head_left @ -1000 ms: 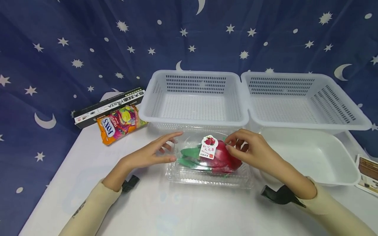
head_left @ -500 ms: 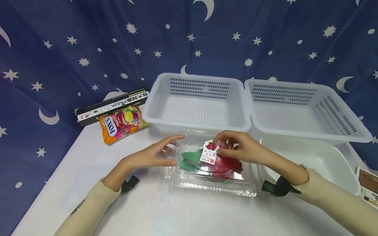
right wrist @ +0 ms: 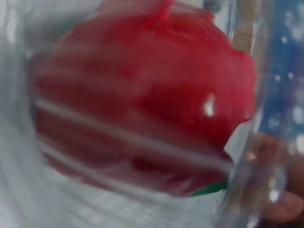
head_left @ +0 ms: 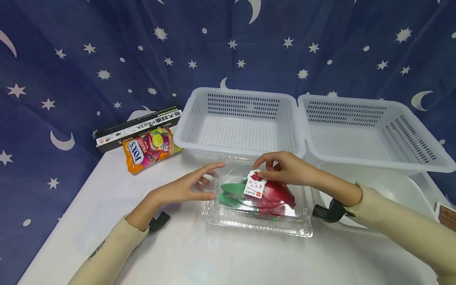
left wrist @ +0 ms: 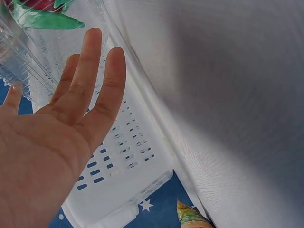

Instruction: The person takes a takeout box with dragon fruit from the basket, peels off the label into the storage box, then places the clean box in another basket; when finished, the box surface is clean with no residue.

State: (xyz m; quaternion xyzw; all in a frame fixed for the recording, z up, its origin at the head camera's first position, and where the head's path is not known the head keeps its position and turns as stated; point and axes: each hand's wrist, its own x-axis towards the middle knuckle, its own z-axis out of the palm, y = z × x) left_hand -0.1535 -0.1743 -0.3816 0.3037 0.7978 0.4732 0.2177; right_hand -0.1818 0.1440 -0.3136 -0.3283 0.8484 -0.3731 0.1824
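A clear plastic box (head_left: 228, 218) with a lid lies on the white table, holding a red dragon fruit (head_left: 278, 194) with green leaf tips. A white printed label (head_left: 253, 187) is on its lid. My right hand (head_left: 290, 169) pinches the label's top edge between thumb and forefinger, covering part of its picture. In the right wrist view, the dragon fruit (right wrist: 147, 90) fills the centre behind blurred plastic, with fingertips (right wrist: 282, 206) at lower right. My left hand (head_left: 179, 189) is spread at the box's left side, fingers extended; the left wrist view shows its palm (left wrist: 40, 156) and straight fingers.
Two white perforated baskets (head_left: 240, 149) (head_left: 384, 158) stand behind the box. A white tub (head_left: 395, 194) is partly under my right arm. A FOX'S candy bag (head_left: 151, 148) and a black pasta box (head_left: 119, 134) lie at back left. A printed item (head_left: 447, 215) shows at the right edge.
My right hand has moved left, from the red end of the dragon fruit to the label's top edge. My left hand has stayed beside the box. The head view has shifted slightly.
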